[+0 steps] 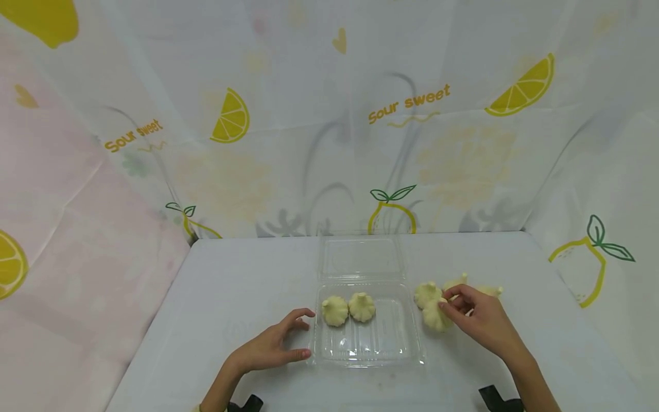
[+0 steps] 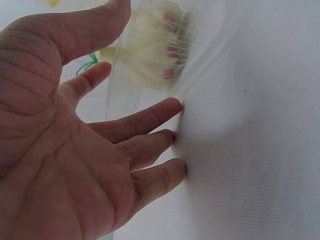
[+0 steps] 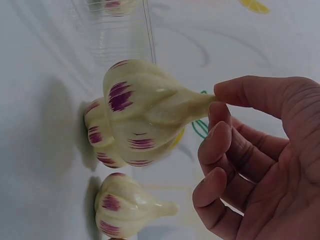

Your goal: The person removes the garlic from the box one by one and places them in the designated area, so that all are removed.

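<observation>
My right hand [image 1: 479,317] pinches a garlic bulb [image 3: 142,110] by its stem between thumb and fingertips. The bulb is cream with purple streaks, and its shadow falls apart from it on the table. Other garlic bulbs [image 1: 427,293] sit close behind and beside it. Two more bulbs [image 1: 362,307] stand side by side in the back left of a clear plastic box [image 1: 396,337], its lid [image 1: 362,257] folded open to the rear. At the box's left edge is my left hand [image 1: 273,346], fingers spread and nothing held. Its lower fingertips [image 2: 170,172] rest at the table surface.
The white table [image 1: 231,274] meets a lemon-print cloth [image 1: 309,114] at the back and sides. Another bulb [image 3: 125,205] stands beside the held one in the right wrist view. Black wrist mounts [image 1: 246,404] show at the bottom of the head view.
</observation>
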### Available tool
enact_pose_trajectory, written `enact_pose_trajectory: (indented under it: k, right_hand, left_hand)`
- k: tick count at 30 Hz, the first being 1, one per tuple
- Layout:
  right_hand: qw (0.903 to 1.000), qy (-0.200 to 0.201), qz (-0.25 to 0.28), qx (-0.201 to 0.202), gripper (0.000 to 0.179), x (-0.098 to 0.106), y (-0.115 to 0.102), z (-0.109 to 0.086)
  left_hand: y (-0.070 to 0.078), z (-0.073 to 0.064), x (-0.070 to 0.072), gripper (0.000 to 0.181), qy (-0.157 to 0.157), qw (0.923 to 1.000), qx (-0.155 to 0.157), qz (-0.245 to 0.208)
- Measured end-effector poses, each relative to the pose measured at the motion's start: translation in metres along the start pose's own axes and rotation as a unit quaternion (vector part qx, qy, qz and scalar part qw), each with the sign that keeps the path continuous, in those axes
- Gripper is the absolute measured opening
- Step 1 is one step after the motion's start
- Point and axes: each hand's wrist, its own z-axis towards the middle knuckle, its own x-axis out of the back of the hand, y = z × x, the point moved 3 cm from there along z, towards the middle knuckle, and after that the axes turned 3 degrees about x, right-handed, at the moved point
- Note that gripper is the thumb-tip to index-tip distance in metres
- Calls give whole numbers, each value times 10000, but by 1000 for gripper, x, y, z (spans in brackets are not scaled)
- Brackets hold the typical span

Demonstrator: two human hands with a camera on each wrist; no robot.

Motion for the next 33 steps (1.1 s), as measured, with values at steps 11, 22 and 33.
enact_pose_trajectory:
  k: [11, 22, 33]
  right_hand:
    - [9977, -483, -80, -466, 14, -3, 9, -2]
    - [9956, -668, -170, -635, 15, -4, 14, -3]
    - [9939, -796, -212, -728, 17, -5, 16, -4]
  left_hand:
    - [0, 0, 0, 68, 14, 10000, 23, 22]
    - [0, 0, 0, 68, 19, 10000, 35, 66]
    - [-2, 1, -1, 68, 24, 10000, -7, 64]
